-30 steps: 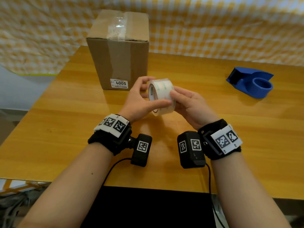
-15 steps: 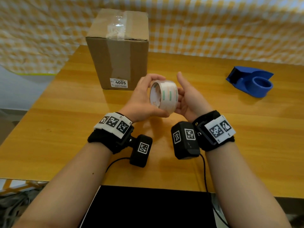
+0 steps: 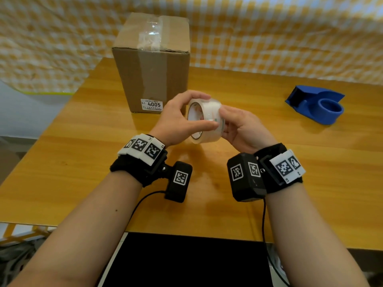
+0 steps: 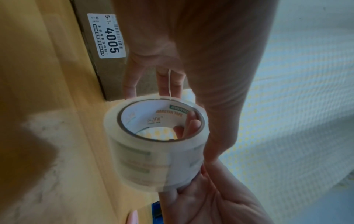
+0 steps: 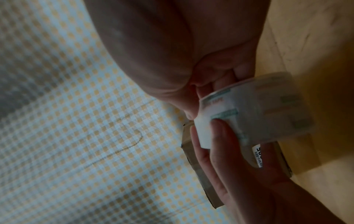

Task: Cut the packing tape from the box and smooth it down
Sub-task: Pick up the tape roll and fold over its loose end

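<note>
Left hand: your left hand (image 3: pixel 176 121) curls round the tape roll (image 3: pixel 205 121), thumb laid across its outer face, fingertips over the top rim.
Right hand: your right hand (image 3: pixel 244 129) grips the same roll from the opposite side; in the left wrist view some of its fingers (image 4: pixel 191 124) show inside the core.
Tape roll: clear packing tape on a white printed core, held on edge between both hands, lifted off the table (image 3: pixel 83 162); whether a free end is peeled up, cannot tell.
Box: the cardboard box (image 3: pixel 153 65) stands upright just beyond your grip, apart from the roll; clear tape runs over its top and down the front, wrinkled on top. White label (image 3: pixel 152 104) reads 4005.
Dispenser: the blue tape dispenser (image 3: pixel 317 104) sits well off to the right of your grip.
Backdrop: yellow checked cloth (image 3: pixel 269 34) behind the table.
</note>
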